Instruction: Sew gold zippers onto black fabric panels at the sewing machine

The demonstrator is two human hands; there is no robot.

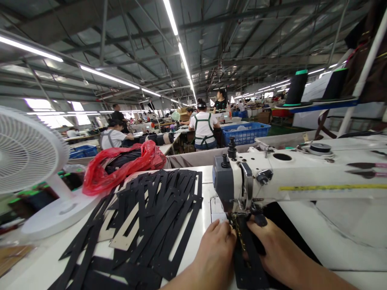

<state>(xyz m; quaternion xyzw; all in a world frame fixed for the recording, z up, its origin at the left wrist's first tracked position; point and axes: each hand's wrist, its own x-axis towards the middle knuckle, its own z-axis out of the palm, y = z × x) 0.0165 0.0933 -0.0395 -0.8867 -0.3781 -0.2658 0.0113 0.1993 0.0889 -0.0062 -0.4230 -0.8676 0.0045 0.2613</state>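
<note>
In the head view, a black strip with a brass-coloured zipper (241, 237) lies lengthwise under the head of a white sewing machine (286, 173). My left hand (215, 246) is closed at the strip's left edge, with curled fingers close to the presser foot. On the other edge is my right hand (273, 241), its fingers closed on the strip and partly hidden under it and the machine head. A black panel (298, 231) spreads beneath my right forearm. Left of my hands, many black slotted frame pieces (169, 217) are heaped on the white tabletop, a few showing beige undersides.
A red plastic bag (123, 163) with dark pieces sits behind the heap. A white fan (33, 161) stands at the left. Black thread cones (296, 89) rest on a stand at the right. A blue crate (246, 133) and seated workers are beyond the table.
</note>
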